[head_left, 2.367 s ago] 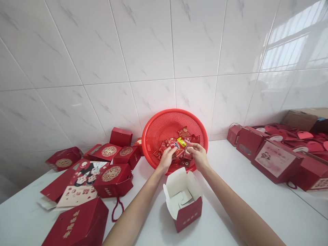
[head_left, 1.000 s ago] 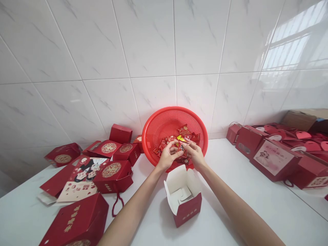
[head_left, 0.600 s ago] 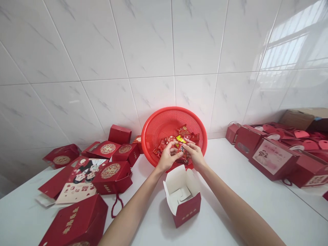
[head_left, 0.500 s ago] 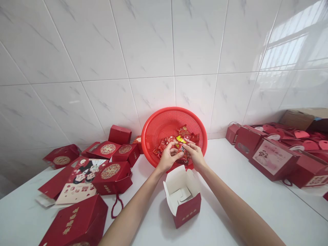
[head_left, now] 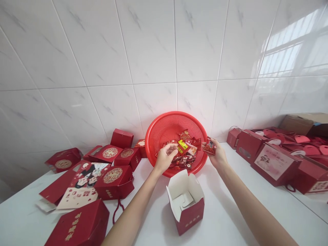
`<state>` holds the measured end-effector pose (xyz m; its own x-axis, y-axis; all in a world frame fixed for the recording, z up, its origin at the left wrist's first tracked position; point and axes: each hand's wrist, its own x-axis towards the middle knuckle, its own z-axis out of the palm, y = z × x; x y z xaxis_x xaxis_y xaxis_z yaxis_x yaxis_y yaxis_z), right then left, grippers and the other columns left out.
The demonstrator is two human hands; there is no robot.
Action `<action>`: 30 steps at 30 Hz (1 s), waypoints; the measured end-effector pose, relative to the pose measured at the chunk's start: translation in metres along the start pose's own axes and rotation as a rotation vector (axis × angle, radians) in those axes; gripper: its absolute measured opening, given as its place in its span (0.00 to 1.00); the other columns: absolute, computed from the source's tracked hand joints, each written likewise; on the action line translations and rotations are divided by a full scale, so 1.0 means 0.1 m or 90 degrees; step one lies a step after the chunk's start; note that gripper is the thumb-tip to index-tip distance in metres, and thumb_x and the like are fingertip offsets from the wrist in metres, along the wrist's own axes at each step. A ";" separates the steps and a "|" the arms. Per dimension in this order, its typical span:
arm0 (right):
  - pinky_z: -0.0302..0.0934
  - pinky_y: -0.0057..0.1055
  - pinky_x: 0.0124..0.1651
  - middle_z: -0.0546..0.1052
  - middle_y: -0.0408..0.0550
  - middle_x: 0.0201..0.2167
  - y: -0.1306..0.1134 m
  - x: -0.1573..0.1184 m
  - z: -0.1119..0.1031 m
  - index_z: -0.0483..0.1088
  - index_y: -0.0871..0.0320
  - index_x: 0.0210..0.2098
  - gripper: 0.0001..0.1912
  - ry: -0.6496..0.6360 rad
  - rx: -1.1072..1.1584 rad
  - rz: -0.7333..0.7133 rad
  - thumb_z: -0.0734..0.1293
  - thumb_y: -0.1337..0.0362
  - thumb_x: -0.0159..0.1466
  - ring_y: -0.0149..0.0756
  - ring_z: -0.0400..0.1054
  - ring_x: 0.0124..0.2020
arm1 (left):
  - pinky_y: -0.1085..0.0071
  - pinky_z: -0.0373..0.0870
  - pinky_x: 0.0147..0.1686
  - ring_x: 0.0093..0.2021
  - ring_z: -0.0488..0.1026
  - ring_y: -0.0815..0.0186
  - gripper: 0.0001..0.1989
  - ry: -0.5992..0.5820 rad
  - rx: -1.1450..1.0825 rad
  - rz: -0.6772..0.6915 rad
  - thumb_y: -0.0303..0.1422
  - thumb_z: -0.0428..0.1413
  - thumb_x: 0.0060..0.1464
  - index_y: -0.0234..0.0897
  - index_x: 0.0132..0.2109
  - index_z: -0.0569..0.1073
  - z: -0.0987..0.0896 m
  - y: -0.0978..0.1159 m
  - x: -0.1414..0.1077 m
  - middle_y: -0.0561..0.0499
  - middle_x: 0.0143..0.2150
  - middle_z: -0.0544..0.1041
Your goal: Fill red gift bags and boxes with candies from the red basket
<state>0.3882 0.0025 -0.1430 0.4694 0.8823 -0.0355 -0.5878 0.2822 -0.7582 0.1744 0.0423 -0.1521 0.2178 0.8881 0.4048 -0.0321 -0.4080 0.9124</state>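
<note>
A red plastic basket point(head_left: 176, 118) leans by the wall with several wrapped sweets in it, among them a yellow-labelled packet point(head_left: 182, 146). Over the basket's left part, my left hand point(head_left: 166, 158) has its fingers curled and apart, with nothing visible in them. At the basket's right edge my right hand point(head_left: 216, 153) grips a small red packet point(head_left: 209, 146) with dark and white print. In front of the basket stands an open red box point(head_left: 190, 218) with a white inside, its flaps raised; neither hand touches it.
Closed red boxes point(head_left: 115, 181) and a flat printed carton point(head_left: 77, 198) lie at the left. More red boxes point(head_left: 274, 162) stand at the right, with a brown cardboard box point(head_left: 297, 123) behind them. A tiled wall point(head_left: 153, 51) backs the white table point(head_left: 143, 218).
My right hand has moved right, away from my left hand, and carries the red packet to the basket's right edge. More sweets now show. The view has shifted slightly.
</note>
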 end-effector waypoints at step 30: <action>0.61 0.28 0.28 0.72 0.40 0.26 0.64 -1.10 -0.56 0.69 0.55 0.34 0.22 -0.198 -0.239 0.124 0.74 0.47 0.51 0.32 0.67 0.25 | 0.64 0.70 0.54 0.64 0.66 0.49 0.21 -0.516 0.326 0.116 0.39 0.62 0.55 0.50 0.56 0.77 -0.08 1.14 -0.60 0.48 0.61 0.73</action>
<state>0.3361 -0.0975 -0.2244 0.1238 0.9912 -0.0476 -0.3409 -0.0025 -0.9401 0.1498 -0.0555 -0.0720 0.8623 0.4659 0.1987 0.2544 -0.7376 0.6255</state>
